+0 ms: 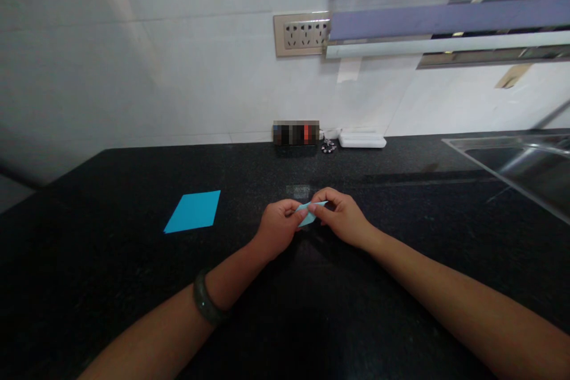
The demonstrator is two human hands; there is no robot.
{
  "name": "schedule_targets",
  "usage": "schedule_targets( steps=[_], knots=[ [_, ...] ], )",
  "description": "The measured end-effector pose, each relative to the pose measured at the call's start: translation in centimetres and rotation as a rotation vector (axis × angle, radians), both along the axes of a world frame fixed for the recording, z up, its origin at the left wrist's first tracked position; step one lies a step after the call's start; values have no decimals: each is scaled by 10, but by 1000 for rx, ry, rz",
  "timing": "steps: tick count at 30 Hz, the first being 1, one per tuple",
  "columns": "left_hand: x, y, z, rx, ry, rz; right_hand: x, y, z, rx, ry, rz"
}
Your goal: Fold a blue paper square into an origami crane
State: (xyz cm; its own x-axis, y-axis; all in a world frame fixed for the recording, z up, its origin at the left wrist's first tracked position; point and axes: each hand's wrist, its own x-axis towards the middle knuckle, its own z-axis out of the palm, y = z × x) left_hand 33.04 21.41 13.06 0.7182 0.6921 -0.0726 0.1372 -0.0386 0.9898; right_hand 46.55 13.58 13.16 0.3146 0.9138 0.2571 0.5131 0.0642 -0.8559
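Note:
Between my two hands is a small folded piece of pale blue paper [307, 218], held just above the dark countertop. My left hand [279, 224], with a dark bangle [207, 300] further down on the forearm, pinches its left side between thumb and fingers. On its right side my right hand [341, 215] is closed, the thumb pressing on the paper near the upper edge. The fingers partly cover the paper, so its full folded shape cannot be made out. A flat sheet of brighter blue paper [193, 212] lies on the counter to the left of my hands.
The black speckled countertop [133, 285] runs back to a tiled wall. Along the wall are a dark box with a blurred front [296, 133], a small beaded loop [328, 146] and a white plastic case [362, 139]. A metal sink [534, 160] is at right, wall sockets [306, 35] above.

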Motion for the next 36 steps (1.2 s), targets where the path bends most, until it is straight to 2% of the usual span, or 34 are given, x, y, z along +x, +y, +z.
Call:
schedule_targets(
  steps=[11,13,18,20,24,26,30,34,36],
  knots=[
    [0,-4,7,-92,23,-13,2,0,2,21,72,23],
    [0,-3,7,-89,30,-15,3,0,2,-6,148,34],
    [-1,-2,6,-97,35,-14,7,3,1,-104,489,6],
    [-1,-2,5,-101,43,-12,9,4,1,-108,529,2],
    [0,-1,3,-80,54,-10,11,3,0,-68,305,21],
    [0,1,2,-43,61,-8,11,2,0,-30,179,-13],
    [-2,4,1,151,126,-59,10,2,3,21,2,-66],
    [-5,8,3,395,168,-120,6,0,5,-12,-137,96],
    [-5,11,4,428,161,-95,3,-1,5,-43,-153,128]
  ],
)
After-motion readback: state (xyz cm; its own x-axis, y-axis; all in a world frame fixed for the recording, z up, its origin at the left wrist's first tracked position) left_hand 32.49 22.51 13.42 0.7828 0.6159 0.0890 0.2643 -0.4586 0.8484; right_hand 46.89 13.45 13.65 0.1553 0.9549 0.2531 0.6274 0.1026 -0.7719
